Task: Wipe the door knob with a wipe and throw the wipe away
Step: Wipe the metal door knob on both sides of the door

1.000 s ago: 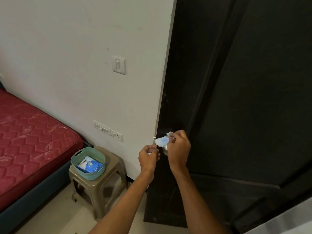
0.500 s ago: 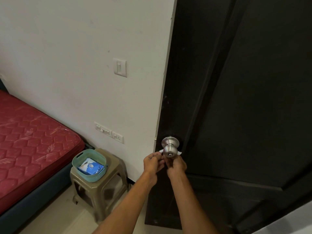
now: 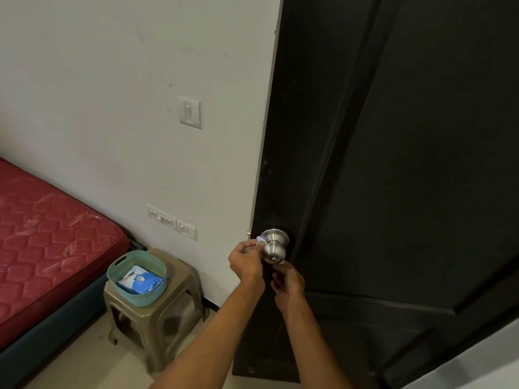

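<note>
Head view: left hand [image 3: 245, 261] pinches one end of a pale wipe [image 3: 259, 241] at the neck of the steel door knob [image 3: 274, 246]; right hand [image 3: 289, 286], below the knob, fingers curled, its grasp unclear.

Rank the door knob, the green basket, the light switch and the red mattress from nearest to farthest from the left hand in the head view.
From the left hand:
1. Door knob, just right, touching.
2. Green basket, lower left on the stool.
3. Light switch, above on the wall.
4. Red mattress, far left.
</note>
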`<state>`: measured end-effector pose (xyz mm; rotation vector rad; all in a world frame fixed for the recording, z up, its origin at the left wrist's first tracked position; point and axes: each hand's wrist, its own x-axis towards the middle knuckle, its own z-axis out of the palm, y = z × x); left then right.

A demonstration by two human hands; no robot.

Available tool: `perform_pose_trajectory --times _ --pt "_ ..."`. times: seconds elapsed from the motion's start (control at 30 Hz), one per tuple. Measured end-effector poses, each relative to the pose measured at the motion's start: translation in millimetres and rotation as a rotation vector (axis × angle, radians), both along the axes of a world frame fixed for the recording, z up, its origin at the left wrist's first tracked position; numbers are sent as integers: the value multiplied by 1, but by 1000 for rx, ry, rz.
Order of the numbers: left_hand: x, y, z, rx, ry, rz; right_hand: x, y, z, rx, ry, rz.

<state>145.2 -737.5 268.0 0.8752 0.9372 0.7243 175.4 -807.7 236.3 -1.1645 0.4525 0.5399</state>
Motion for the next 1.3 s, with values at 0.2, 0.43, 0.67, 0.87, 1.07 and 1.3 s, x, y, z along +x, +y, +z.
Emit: perform_pose_trajectory --times 0.2,0.43,0.67,0.87,1.07,1.3 --pt "7 -1 17 291 -35 -11 12 -16 7 -19 -89 -98" --pt "3 7 14 309 80 -4 15 -15 33 -127 -414 -184" --pt "1 -4 31 733 56 -165 9 -10 62 -509 -1186 2" --pt "-4 -5 28 771 -71 -225 18 -6 61 -635 -1200 105" --pt "-8 -1 21 697 -120 -30 23 -7 46 -527 -949 -37" --pt "-16 10 -7 428 89 20 21 -5 27 -205 -463 -188"
